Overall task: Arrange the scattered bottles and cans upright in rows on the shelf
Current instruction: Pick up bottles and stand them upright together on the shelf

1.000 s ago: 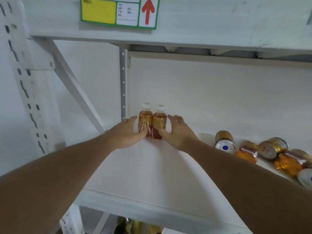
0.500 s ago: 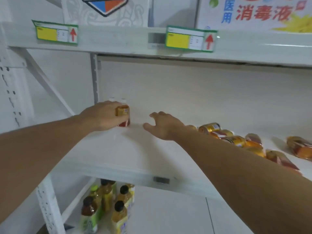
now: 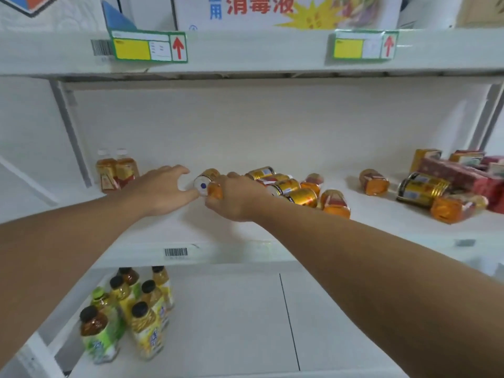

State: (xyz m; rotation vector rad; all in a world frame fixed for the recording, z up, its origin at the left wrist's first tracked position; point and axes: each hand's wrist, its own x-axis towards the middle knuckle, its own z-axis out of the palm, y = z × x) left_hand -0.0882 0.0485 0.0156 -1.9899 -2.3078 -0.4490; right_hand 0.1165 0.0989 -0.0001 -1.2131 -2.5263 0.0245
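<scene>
Shelf (image 3: 245, 236): both hands (image 3: 158, 188) shifted right onto toppled can (image 3: 206, 181).

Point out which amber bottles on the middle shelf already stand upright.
The two white-capped bottles at the far left, by the post; every other bottle and can lies on its side.

At the top of the frame I read red characters 消毒液 on a white carton (image 3: 286, 12). Two yellow shelf tags (image 3: 148, 46) (image 3: 364, 46) carry red up-arrows; their print is unreadable. I see a barcode sticker (image 3: 176, 252) on the shelf edge (image 3: 245, 253), digits illegible.
</scene>
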